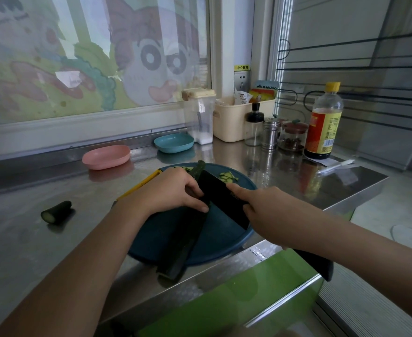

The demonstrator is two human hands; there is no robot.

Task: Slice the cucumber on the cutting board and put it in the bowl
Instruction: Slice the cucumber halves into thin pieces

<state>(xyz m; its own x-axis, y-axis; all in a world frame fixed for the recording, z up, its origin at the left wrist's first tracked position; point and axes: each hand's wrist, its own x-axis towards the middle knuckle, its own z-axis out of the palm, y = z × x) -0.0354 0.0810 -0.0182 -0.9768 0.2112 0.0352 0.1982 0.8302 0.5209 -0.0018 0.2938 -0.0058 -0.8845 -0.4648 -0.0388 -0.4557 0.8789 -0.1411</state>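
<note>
A long dark green cucumber [183, 242] lies across the round blue cutting board [219, 246], its near end jutting over the counter edge. My left hand [168, 190] curls over the cucumber's far part and holds it down. My right hand [268, 210] grips a black knife [222, 198], forefinger along the top of the blade, blade set against the cucumber beside my left fingers. A few thin cucumber slices [228, 177] lie on the far side of the board. A pink bowl [106, 156] and a blue bowl [174, 143] stand behind the board.
A cut cucumber end [56, 212] lies on the steel counter to the left. At the back right stand a cream tub [234, 120], small jars and shakers [270, 133] and a sauce bottle [323, 122]. The counter edge runs just under the board.
</note>
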